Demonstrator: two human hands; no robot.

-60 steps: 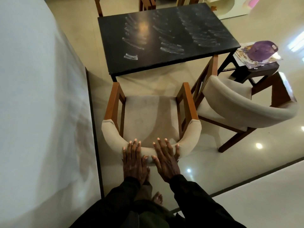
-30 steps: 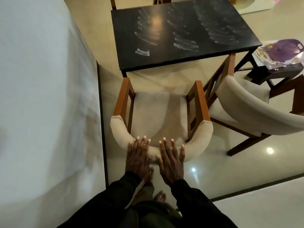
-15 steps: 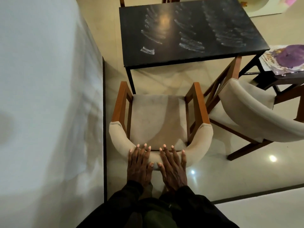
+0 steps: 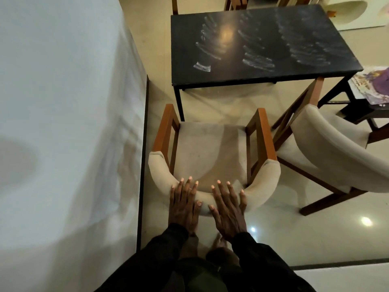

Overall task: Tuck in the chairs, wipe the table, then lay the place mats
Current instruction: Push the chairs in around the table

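Armchair [image 4: 212, 152] just short of worktop [image 4: 263, 45] near edge, seat not under. Left hand [image 4: 183, 205], right hand [image 4: 228, 209] flat on padded backrest, fingers [image 4: 223, 192] straight, spread. Frame prob heavy, stiff; padding soft. Push at backrest centre.

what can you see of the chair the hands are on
The chair is an armchair with a curved cream padded backrest, a flat beige seat and orange-brown wooden arms with open sides. It stands upright on the glossy floor facing the black table, its seat wholly in view, not yet tucked under. The left hand and right hand lie flat on the backrest's top, fingers straight.
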